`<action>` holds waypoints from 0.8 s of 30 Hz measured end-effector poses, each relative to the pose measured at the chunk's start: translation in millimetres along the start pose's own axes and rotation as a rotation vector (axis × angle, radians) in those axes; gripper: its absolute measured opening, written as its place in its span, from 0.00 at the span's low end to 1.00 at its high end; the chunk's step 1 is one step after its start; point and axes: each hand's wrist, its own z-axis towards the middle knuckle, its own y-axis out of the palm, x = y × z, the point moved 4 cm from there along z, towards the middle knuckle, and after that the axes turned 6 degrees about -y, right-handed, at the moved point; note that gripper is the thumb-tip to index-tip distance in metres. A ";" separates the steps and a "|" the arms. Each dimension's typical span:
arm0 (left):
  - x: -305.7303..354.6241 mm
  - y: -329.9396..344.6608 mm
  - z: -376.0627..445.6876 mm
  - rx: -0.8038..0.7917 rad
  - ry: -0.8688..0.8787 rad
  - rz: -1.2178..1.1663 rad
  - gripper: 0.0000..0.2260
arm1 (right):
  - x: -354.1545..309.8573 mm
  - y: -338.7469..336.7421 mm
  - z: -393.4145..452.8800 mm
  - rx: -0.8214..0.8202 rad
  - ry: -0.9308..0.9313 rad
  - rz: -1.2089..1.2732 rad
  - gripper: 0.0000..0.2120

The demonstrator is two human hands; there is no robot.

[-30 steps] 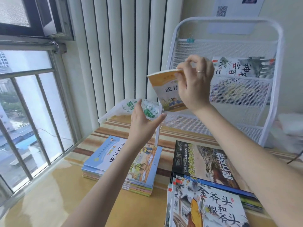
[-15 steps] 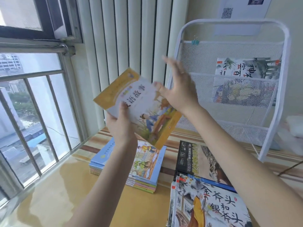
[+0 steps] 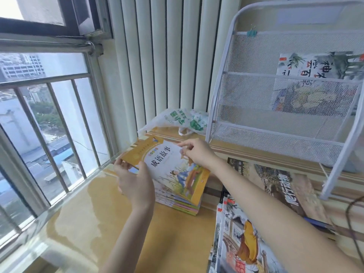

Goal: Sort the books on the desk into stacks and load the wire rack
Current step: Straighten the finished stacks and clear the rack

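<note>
The yellow book, a thin, light, likely floppy softcover, lies on the stack between the hands, the left hand gripping its near-left corner and the right hand pinching its far edge, so opposite edges suit it best.

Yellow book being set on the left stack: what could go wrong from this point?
1. The yellow book sits skewed on the stack, overhanging toward the window; it might slide off when the left hand and right hand release it.
2. The stack's lower books are already fanned out, so pressing the top one square could push them further.
3. The right forearm crosses above the dark book and could brush it when pulling back.
</note>
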 end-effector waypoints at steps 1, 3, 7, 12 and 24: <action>-3.7 -0.6 2.7 0.006 0.006 0.060 0.20 | 1.6 2.8 0.3 0.010 -0.010 -0.058 0.13; -10.3 -1.6 6.0 0.017 -0.020 0.136 0.20 | 6.6 7.8 -0.4 0.012 -0.018 -0.217 0.12; -21.9 3.8 12.2 -0.025 -0.038 0.229 0.19 | 21.8 19.2 -7.6 0.013 0.032 -0.220 0.11; -27.7 3.6 30.7 -0.034 0.006 0.235 0.12 | 22.7 24.8 -8.4 0.028 0.069 -0.335 0.13; -31.7 2.0 44.1 0.040 0.051 0.238 0.16 | 18.7 33.0 -6.1 0.124 0.050 -0.400 0.14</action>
